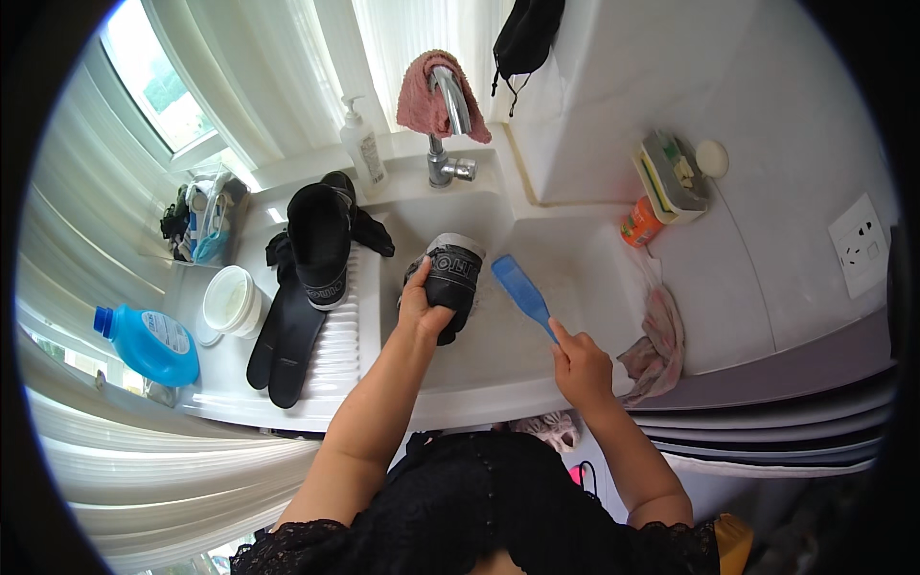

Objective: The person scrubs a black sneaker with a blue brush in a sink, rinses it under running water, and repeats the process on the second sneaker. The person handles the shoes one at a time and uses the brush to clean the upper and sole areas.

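My left hand [422,305] grips a black shoe [454,278] with a pale edge, holding it over the left part of the white sink [575,254]. Closed round the handle of a blue brush [522,287] is my right hand [582,368]; the brush's flat back faces up, so its bristles are hidden. A small gap separates brush and shoe. On the ribbed washboard to the left rests another black shoe [319,240]. Two black insoles [290,345] lie beside it, and dark cloth-like pieces [372,233] stick out around it.
A chrome faucet [440,163] draped with a pink cloth [419,101] rises behind the sink. Leftward stand a pump bottle [361,149], a white tub [230,299], a blue detergent bottle [153,345] and a clear bin [207,218]. A rag [659,345] hangs over the right rim.
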{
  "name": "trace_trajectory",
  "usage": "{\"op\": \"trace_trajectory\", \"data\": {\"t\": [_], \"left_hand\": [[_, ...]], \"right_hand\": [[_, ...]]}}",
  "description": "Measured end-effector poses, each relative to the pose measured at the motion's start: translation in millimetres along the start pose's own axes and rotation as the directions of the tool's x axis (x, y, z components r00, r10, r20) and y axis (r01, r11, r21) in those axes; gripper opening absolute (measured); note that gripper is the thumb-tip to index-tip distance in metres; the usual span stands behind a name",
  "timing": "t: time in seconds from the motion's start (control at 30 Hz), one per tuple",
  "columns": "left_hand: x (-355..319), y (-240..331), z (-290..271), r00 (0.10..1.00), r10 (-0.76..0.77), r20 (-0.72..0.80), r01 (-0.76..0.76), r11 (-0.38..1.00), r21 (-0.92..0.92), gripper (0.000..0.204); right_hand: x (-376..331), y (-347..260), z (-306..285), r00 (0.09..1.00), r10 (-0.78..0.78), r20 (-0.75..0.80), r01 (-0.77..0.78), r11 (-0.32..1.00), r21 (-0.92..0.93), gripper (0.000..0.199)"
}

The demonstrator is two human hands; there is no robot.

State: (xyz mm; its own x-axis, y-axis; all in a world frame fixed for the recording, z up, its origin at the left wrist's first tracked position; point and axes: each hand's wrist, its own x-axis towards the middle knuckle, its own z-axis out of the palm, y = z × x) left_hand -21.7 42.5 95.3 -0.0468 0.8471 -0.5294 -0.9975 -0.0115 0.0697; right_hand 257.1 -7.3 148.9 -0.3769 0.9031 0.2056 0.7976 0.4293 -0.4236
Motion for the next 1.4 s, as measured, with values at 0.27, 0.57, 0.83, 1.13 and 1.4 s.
{"op": "trace_trajectory", "data": {"t": [0.27,0.57,0.83,1.13,1.4], "left_hand": [[-1,-47,-8,0.996,0.070,-0.058,-0.060,0.985,0.159,0.031],[12,-62,19,0.977,0.092,-0.191,-0.069,0.990,0.122,0.033],[-16,-54,42,0.967,0.085,-0.242,-0.054,0.990,0.131,0.031],[-33,-22,27,0.979,-0.011,-0.205,0.054,0.977,0.206,0.028],[-35,-33,20,0.959,0.040,-0.280,0.074,0.920,0.384,0.022]], "right_hand": [[59,-39,21,0.995,-0.042,-0.095,0.042,0.999,-0.001,0.035],[60,-42,20,0.996,0.078,-0.047,-0.072,0.990,0.120,0.033],[29,-29,9,0.994,0.085,0.063,-0.096,0.972,0.214,0.035],[23,9,10,0.997,-0.017,-0.071,0.039,0.951,0.308,0.034],[55,-14,7,0.972,-0.207,-0.116,0.220,0.969,0.117,0.036]]}}
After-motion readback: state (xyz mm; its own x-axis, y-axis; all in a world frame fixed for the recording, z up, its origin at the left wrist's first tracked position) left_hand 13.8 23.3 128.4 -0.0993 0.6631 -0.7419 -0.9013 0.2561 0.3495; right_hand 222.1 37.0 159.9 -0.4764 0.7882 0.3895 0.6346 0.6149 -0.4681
